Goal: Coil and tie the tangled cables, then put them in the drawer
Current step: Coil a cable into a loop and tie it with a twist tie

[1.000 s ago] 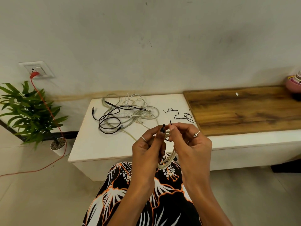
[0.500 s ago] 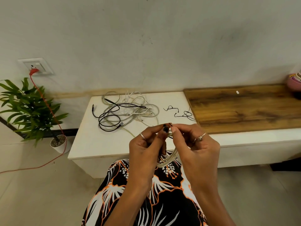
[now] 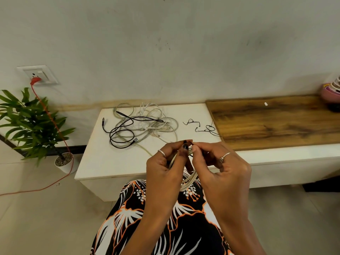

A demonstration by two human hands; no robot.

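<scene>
A coiled white cable (image 3: 189, 179) hangs between my two hands above my lap. My left hand (image 3: 165, 168) grips the coil's upper part, thumb and fingers curled round it. My right hand (image 3: 219, 166) pinches a thin black tie (image 3: 191, 143) at the top of the coil, fingertips meeting those of the left. A tangled heap of white cables (image 3: 152, 122) with a black cable (image 3: 121, 133) across it lies on the white table (image 3: 114, 159). Thin black ties (image 3: 204, 127) lie to its right. No drawer is in view.
A wooden board (image 3: 272, 122) covers the table's right part, with stacked pink bowls (image 3: 331, 91) at its far end. A potted plant (image 3: 35, 124) stands on the floor at left. An orange cord (image 3: 53, 122) runs from the wall socket (image 3: 37, 74) down to the floor.
My hands have stayed together on the coil; the right-hand fingers have shifted slightly at the tie. The view has tilted a little.
</scene>
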